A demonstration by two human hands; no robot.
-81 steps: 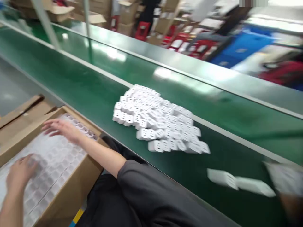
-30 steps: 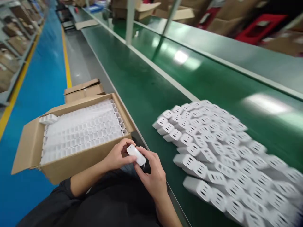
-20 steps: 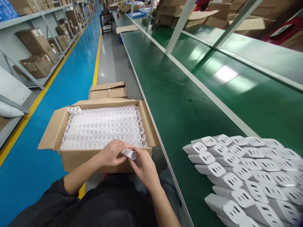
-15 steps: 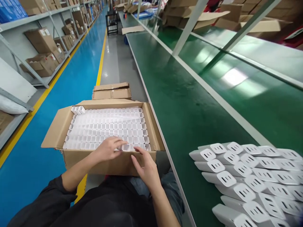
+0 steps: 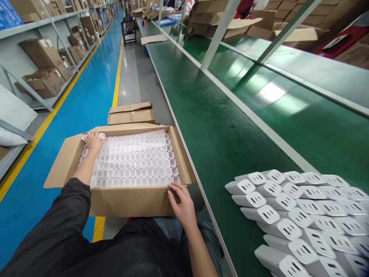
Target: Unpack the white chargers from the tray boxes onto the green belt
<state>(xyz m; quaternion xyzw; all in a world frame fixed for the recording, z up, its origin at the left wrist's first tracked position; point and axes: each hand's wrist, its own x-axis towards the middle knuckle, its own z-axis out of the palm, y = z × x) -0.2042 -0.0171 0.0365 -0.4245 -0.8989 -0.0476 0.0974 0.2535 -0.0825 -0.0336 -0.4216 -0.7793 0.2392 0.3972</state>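
An open cardboard box (image 5: 129,202) in front of me is packed with rows of white square-mouthed plastic casings (image 5: 141,163), partly under a translucent plastic sheet (image 5: 138,138). At the box's far left corner, my left hand (image 5: 93,142) is closed over a few casings (image 5: 102,135) that sit higher than the rest; its fingers partly hide them. My right hand (image 5: 182,202) rests by the near right corner, fingertips at the box edge, fingers apart and holding nothing. To the right, a stack of white casings with slotted ends (image 5: 288,211) lies on the green table.
The long green table (image 5: 196,115) runs along my right, with metal posts (image 5: 220,34) rising from it. Behind the open box stands another cardboard box (image 5: 132,115). Shelves with cartons (image 5: 43,54) line the left, beyond a blue aisle (image 5: 86,84).
My left hand has moved from the near row to the far left corner, onto the raised casings. My right hand has shifted slightly down and right, staying at the near edge.
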